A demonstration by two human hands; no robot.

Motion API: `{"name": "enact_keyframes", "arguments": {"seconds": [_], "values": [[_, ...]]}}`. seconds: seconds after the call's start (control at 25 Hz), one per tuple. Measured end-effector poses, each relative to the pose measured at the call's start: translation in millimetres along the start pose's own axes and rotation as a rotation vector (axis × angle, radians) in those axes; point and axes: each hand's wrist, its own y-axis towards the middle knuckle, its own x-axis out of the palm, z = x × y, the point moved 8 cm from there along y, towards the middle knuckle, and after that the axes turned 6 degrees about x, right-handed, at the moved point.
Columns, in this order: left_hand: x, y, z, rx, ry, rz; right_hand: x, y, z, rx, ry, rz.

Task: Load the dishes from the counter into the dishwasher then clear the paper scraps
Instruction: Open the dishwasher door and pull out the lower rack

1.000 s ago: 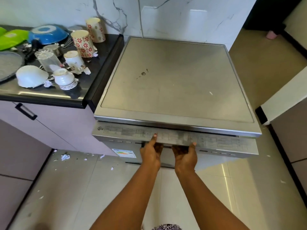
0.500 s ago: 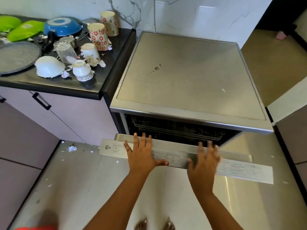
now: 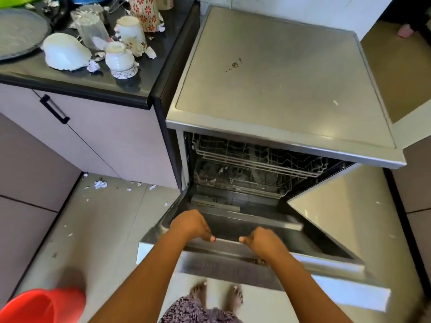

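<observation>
The steel dishwasher [image 3: 279, 73] stands right of the counter, and its door [image 3: 326, 243] hangs nearly flat. Both my left hand [image 3: 190, 226] and my right hand [image 3: 262, 242] grip the door's top edge. Wire racks [image 3: 251, 164] show inside. On the dark counter [image 3: 130, 82] stand dishes: an upturned white bowl [image 3: 65, 52], a white cup [image 3: 120, 59], a clear glass [image 3: 91, 31], a flowered cup [image 3: 144, 12] and a grey plate [image 3: 18, 31]. Paper scraps lie on the counter [image 3: 93, 66] and on the floor [image 3: 100, 184].
A red bucket [image 3: 42, 306] sits at the lower left on the tiled floor. My bare feet [image 3: 217, 297] stand just in front of the door. A cabinet with a black handle [image 3: 54, 109] is under the counter. A low wall edges the right side.
The dishwasher door has swung from shut down to nearly flat. My hands followed it down, gripping its top edge. The racks inside have come into sight.
</observation>
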Motion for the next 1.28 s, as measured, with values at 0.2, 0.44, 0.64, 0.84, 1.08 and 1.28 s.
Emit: {"name": "enact_keyframes", "arguments": {"seconds": [0.2,0.44,0.64,0.84,1.08,1.28], "values": [[96.5,-7.3,-28.9,0.035,0.279,-0.332,111.3,5.2,14.4,-0.063,-0.08,-0.29],[151.0,-5.6,-80.7,-0.035,0.105,-0.309,161.8,16.7,23.4,-0.065,-0.089,-0.382],[125.5,13.8,-122.6,-0.038,0.27,-0.08,186.2,23.7,16.0,0.134,-0.11,-0.333],[106.9,59.5,-160.8,0.153,0.546,-0.288,193.7,23.0,-11.9,0.44,-0.16,-0.047],[101.3,82.8,-171.0,0.347,0.628,-0.337,203.6,14.0,-8.6,0.645,0.133,0.41],[134.3,106.2,-200.3,0.27,0.593,-0.389,258.6,25.2,13.6,0.814,0.333,0.495]]}}
